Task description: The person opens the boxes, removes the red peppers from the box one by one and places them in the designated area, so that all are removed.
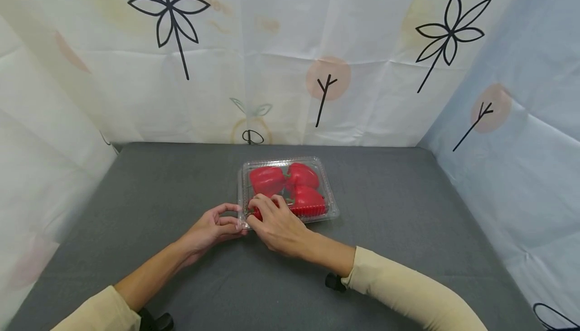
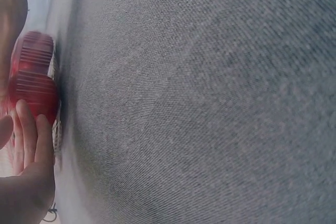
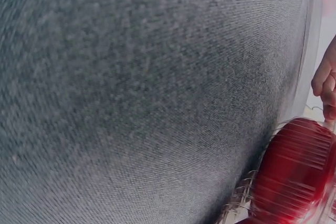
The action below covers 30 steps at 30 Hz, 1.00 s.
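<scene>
A clear plastic container (image 1: 333, 212) holds several red bell peppers (image 1: 304, 174) near the middle of the grey table. At its front left corner, my left hand (image 1: 213, 230) grips the plastic, fingertips against the wall. The left wrist view has the left hand's fingers (image 2: 29, 140) at the ribbed front side. My right hand (image 1: 283, 228) reaches over the front wall, its fingers curled on the front left bell pepper (image 1: 257, 213), mostly hidden beneath them. The right wrist view leaves the right hand out but catches the container's ribbed wall (image 3: 239, 198) and the left hand (image 3: 326, 82).
Grey cloth covers the table (image 1: 399, 210). A patterned white curtain (image 1: 290, 44) hangs behind it and along both sides. Dark wrist devices (image 1: 335, 282) sit under the beige sleeves (image 1: 408, 285).
</scene>
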Motion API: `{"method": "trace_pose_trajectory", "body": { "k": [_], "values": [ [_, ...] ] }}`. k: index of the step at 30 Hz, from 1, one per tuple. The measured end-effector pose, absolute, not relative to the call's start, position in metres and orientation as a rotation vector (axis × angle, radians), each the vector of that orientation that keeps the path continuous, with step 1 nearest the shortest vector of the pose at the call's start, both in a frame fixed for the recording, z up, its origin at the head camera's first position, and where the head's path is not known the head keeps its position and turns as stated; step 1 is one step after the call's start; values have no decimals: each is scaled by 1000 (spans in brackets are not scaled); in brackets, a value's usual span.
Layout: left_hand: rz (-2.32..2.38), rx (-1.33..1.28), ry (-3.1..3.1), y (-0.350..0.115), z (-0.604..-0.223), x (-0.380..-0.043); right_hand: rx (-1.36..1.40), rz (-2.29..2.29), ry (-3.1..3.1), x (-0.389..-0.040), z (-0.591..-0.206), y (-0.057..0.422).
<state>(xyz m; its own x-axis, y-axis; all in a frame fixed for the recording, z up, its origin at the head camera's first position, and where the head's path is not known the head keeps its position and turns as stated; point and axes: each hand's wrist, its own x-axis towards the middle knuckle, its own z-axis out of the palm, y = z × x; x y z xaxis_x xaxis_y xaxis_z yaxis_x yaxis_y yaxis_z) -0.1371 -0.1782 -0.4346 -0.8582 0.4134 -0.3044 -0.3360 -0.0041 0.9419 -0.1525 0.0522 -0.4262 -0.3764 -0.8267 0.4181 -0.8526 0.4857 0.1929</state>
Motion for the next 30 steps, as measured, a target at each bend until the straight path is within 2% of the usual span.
{"method": "trace_pose_trajectory", "body": {
  "k": [16,30],
  "values": [
    [1863,119,1856,-180,-439,-138,1354,12,-2148,-151,-424,51],
    [1863,101,2027,-174,-428,-147,1409,12,-2114,-151,-421,58]
  ]
}}
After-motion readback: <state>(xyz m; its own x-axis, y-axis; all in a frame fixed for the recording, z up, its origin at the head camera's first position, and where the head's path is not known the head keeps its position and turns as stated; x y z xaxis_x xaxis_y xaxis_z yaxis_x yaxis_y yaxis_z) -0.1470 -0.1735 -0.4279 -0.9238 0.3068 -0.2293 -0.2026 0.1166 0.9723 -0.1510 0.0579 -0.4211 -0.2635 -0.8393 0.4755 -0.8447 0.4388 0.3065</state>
